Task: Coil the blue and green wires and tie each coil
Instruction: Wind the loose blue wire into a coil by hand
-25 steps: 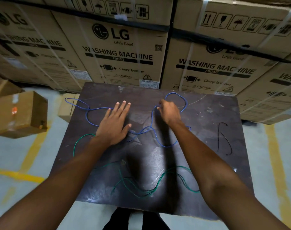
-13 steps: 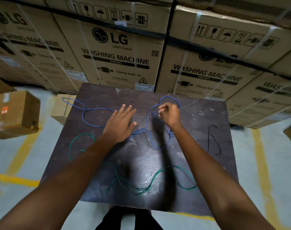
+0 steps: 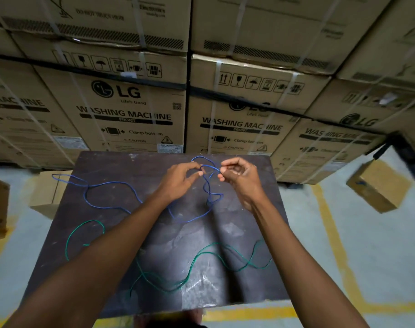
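Observation:
A long blue wire (image 3: 112, 184) snakes across the far half of the dark table (image 3: 102, 162). One end of it is lifted above the far edge, where my left hand (image 3: 181, 179) and my right hand (image 3: 240, 178) both pinch it, a small loop between them. More blue loops hang down below the hands to the tabletop. The green wire (image 3: 203, 255) lies loose in waves along the near half of the table, partly hidden under my left forearm.
Stacked washing machine cartons (image 3: 130, 110) form a wall right behind the table. Small cardboard boxes sit on the floor at the left (image 3: 48, 190) and right (image 3: 379, 185). Yellow floor lines (image 3: 329, 233) run around the table.
My left hand has lifted off the table and moved right to join the right hand. Both now hold the raised blue wire end. The camera has tilted upward.

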A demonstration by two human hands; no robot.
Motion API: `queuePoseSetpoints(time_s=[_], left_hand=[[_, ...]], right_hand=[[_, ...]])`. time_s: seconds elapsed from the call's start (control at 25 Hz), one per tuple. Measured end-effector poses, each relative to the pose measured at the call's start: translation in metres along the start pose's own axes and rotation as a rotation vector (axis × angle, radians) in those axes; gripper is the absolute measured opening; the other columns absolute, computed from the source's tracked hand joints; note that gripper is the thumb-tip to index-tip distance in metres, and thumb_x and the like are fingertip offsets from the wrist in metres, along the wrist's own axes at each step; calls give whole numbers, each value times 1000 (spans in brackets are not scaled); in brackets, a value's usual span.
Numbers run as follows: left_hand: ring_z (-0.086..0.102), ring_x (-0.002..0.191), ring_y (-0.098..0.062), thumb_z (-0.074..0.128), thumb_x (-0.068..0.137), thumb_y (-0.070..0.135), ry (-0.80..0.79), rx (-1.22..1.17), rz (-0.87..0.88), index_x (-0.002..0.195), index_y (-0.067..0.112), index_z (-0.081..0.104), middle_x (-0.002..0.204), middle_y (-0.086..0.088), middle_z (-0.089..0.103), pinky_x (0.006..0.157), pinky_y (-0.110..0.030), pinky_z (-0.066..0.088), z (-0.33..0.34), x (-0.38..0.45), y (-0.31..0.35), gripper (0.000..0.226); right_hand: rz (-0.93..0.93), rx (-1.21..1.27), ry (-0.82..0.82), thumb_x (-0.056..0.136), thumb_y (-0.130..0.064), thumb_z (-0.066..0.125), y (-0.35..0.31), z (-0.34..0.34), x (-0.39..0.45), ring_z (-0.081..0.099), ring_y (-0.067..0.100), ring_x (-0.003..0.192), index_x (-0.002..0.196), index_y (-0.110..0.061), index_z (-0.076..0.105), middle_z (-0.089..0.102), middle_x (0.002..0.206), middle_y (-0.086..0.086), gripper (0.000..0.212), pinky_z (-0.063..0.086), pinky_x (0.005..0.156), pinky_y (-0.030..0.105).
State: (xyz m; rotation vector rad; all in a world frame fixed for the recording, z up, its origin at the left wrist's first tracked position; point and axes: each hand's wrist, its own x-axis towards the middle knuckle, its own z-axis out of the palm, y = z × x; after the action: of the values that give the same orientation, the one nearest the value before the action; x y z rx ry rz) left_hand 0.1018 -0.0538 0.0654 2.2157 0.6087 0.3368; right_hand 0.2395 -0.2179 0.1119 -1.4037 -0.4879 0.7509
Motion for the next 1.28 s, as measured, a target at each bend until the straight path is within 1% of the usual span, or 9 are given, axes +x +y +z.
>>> queuePoseSetpoints(time_s=[0.08, 0.24, 0.32, 0.52, 0.76, 0.92, 1.04, 1.12, 1.28], left_hand=[[73, 95, -10, 65, 91, 46, 61, -87, 20, 100, 28, 76, 99, 13, 78, 88, -39, 56, -3, 3, 12, 23], [68, 62, -5, 80, 84, 5, 85, -420, 28, 86, 3, 76, 72, -7, 74, 64, -19, 55, -15, 5, 45, 5], [63, 56, -5, 81, 83, 6, 32, -426, 77, 82, 9, 76, 67, -6, 72, 58, -17, 51, -20, 4, 56, 6], [61, 55, -6, 85, 81, 21, -28, -253, 172, 78, 25, 78, 63, 5, 72, 56, -22, 49, -21, 3, 67, 9], [58, 57, -4, 74, 88, 0, -64, -507, 56, 90, 19, 77, 64, 6, 70, 49, -19, 48, -18, -11, 60, 19], [58, 58, -5, 77, 88, 11, -66, -369, 105, 91, 18, 80, 68, 0, 73, 57, -23, 46, -15, -17, 55, 8], [65, 66, -8, 78, 85, 25, -68, -265, 137, 91, 19, 82, 76, 0, 77, 65, -31, 51, -13, -22, 55, 9], [72, 72, -17, 77, 84, 31, -40, -242, 128, 94, 21, 83, 81, 3, 79, 69, -37, 56, -14, -24, 54, 15], [75, 79, -20, 77, 86, 28, -16, -254, 156, 97, 23, 83, 87, 5, 80, 73, -40, 57, -18, -23, 64, 14]], right_hand=[[4, 37, -38, 89, 14, 66, -5, -13, -10, 69, 18, 62, 97, -2, 68, 68, 77, 7, 18, 57, 62, 26], [87, 36, -237, 91, 13, 62, -15, -35, -31, 66, 20, 65, 112, 2, 66, 67, 89, 14, 24, 55, 62, 25], [152, 25, -332, 93, 12, 60, -24, -40, -38, 66, 22, 67, 115, 0, 66, 68, 89, 15, 26, 55, 62, 26], [257, 0, -361, 103, -12, 55, -45, -33, -38, 66, 23, 65, 97, -6, 70, 63, 68, 10, 17, 54, 67, 30], [263, 384, -290, 96, -8, 55, -44, -35, -49, 62, 14, 58, 89, -5, 65, 66, 70, 6, 13, 55, 61, 25], [275, 513, -476, 104, -18, 45, -39, -35, -53, 33, 7, 45, 105, -7, 68, 44, 58, 0, 25, 35, 51, 24], [373, 302, -493, 111, -39, 34, -50, -36, -47, 13, 8, 39, 105, -9, 66, 22, 51, -4, 44, 26, 46, 25], [353, 227, -500, 108, -37, 41, -54, -37, -47, 18, 7, 38, 98, -9, 66, 22, 49, -5, 39, 34, 48, 25], [271, 329, -656, 98, -21, 62, -46, -30, -58, 43, 7, 52, 98, -6, 67, 52, 67, 4, 15, 44, 59, 23]])
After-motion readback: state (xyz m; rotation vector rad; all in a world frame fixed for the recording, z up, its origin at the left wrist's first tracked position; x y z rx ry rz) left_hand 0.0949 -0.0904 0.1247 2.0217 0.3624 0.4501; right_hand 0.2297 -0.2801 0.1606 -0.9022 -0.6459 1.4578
